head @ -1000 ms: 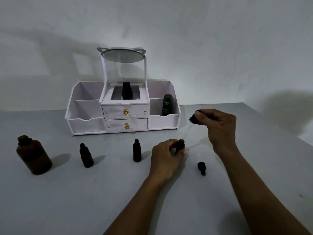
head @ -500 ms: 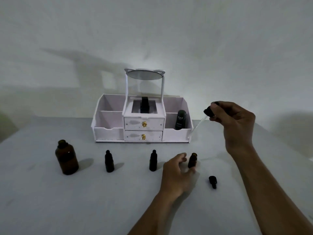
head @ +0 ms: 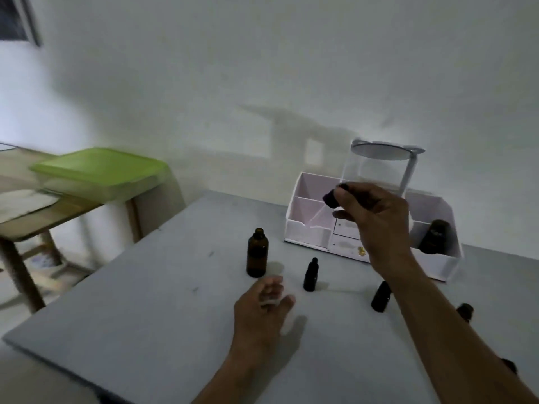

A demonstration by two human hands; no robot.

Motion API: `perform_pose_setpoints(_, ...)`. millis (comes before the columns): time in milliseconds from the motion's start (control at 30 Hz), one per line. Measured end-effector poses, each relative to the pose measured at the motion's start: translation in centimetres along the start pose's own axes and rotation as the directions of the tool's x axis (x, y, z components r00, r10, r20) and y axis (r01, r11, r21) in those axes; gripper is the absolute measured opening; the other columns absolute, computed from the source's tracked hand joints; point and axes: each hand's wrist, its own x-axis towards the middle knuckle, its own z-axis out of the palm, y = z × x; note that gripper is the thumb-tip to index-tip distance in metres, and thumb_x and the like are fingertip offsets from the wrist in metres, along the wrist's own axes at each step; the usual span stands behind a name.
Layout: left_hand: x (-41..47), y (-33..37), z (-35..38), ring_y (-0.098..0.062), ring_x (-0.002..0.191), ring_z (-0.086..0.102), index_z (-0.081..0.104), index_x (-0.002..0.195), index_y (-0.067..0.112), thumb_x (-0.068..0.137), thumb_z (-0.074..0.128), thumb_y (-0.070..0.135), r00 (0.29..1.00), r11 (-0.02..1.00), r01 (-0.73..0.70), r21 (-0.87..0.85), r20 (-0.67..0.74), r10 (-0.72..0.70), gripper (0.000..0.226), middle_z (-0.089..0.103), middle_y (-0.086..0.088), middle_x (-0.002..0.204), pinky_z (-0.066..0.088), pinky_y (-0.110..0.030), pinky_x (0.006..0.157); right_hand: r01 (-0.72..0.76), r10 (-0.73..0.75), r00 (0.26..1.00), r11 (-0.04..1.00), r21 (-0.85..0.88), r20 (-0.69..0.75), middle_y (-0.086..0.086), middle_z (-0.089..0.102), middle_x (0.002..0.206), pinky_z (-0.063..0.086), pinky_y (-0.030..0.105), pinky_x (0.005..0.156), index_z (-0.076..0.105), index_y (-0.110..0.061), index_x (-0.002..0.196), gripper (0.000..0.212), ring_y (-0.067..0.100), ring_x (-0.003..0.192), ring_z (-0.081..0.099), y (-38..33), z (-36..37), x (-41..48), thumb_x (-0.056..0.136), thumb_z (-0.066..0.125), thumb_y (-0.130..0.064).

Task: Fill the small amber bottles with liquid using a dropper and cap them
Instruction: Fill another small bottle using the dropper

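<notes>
My right hand (head: 370, 217) pinches the black bulb of a dropper (head: 331, 198); its glass tube slants down to the left, above the table. A large open amber bottle (head: 257, 253) stands left of it. My left hand (head: 262, 306), blurred, hovers just below that bottle with fingers apart and nothing in it. Two small capped bottles (head: 310, 275) (head: 381, 297) stand to the right. A third small bottle (head: 465, 312) and a loose dropper cap (head: 509, 366) peek out behind my right forearm.
A white organizer (head: 303, 231) with a mirror (head: 379, 148) stands at the back of the grey table (head: 163, 310), with a dark bottle (head: 434, 237) in its right bin. At the left, a wooden table (head: 58, 217) carries a green-lidded box (head: 96, 170).
My view has swung left. The left hand let go of the small open bottle and moved left to the large bottle. The right hand carried the dropper leftward.
</notes>
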Motion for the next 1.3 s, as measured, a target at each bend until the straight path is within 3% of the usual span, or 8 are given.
perform_pose_setpoints(67,1.6,-0.5,-2.3,-0.001,0.091,0.065,0.063,0.102,0.034,0.076,0.081,0.018,0.991,0.999,-0.007,-0.034,-0.136,0.002,0.035,0.068,0.013,0.102,0.048,-0.008,0.072,-0.01,0.01,1.0,1.0,0.009,0.017,0.004,0.079,0.084,0.062,0.036,0.073,0.076,-0.018,0.091,0.009,0.023,0.085,0.077,0.4,2.1,0.4,0.09,0.072,-0.01)
perform_pose_setpoints(167,4.0,-1.0,-4.3,-0.006,0.104,0.059,0.056,0.122,0.032,0.076,0.081,0.023,0.977,0.999,0.009,-0.031,-0.211,-0.015,0.053,0.061,0.011,0.115,0.045,-0.014,0.083,-0.039,0.039,0.999,0.999,0.007,0.008,0.009,0.078,0.091,0.063,0.034,0.072,0.075,-0.012,0.098,0.009,0.022,0.087,0.076,1.1,4.7,1.3,0.088,0.073,-0.012)
perform_pose_setpoints(433,7.9,-1.0,-4.3,-0.005,0.113,0.051,0.049,0.139,0.024,0.069,0.086,0.031,0.991,0.996,-0.074,0.042,-0.106,0.078,0.079,0.054,0.005,0.137,0.041,-0.019,0.095,-0.074,0.074,0.997,0.997,0.013,0.013,0.006,0.078,0.089,0.062,0.034,0.074,0.076,-0.017,0.094,0.006,0.019,0.087,0.076,2.6,7.7,2.7,0.089,0.073,-0.014)
perform_pose_setpoints(633,9.6,-1.2,-4.0,-0.003,0.11,0.054,0.051,0.136,0.023,0.067,0.086,0.038,0.992,0.989,-0.121,0.079,-0.034,0.124,0.079,0.059,0.007,0.13,0.041,-0.011,0.087,-0.09,0.092,0.995,0.995,-0.04,0.044,0.002,0.079,0.086,0.063,0.032,0.073,0.075,-0.018,0.091,0.007,0.017,0.084,0.077,3.6,8.1,2.9,0.089,0.073,-0.012)
perform_pose_setpoints(867,9.6,-1.3,-4.2,0.012,0.088,0.057,0.058,0.105,0.042,0.071,0.084,0.03,0.989,0.986,-0.144,0.085,-0.017,0.146,0.045,0.06,0.027,0.094,0.039,0.003,0.067,-0.059,0.063,0.995,0.996,-0.061,0.078,0.002,0.078,0.086,0.062,0.028,0.072,0.074,-0.021,0.089,0.01,0.016,0.083,0.077,3.7,8.9,3.3,0.09,0.071,-0.011)
perform_pose_setpoints(1100,9.9,-1.6,-4.2,0.014,0.083,0.054,0.063,0.118,0.028,0.074,0.082,0.028,0.988,0.984,-0.148,0.095,-0.02,0.151,0.048,0.058,0.026,0.094,0.036,0.006,0.064,-0.032,0.044,0.993,0.993,-0.111,0.105,0.005,0.078,0.086,0.062,0.031,0.073,0.075,-0.016,0.092,0.005,0.017,0.084,0.077,4.3,9.1,3.6,0.091,0.071,-0.013)
perform_pose_setpoints(1300,10.1,-1.5,-4.0,0.002,0.09,0.056,0.061,0.124,0.027,0.075,0.081,0.032,0.99,0.984,-0.137,0.11,-0.016,0.14,0.053,0.059,0.019,0.103,0.036,0.004,0.067,-0.024,0.056,0.986,0.979,-0.201,0.158,0.003,0.079,0.085,0.063,0.036,0.073,0.076,-0.01,0.097,0.011,0.016,0.083,0.076,5.9,9.4,3.3,0.089,0.073,-0.016)
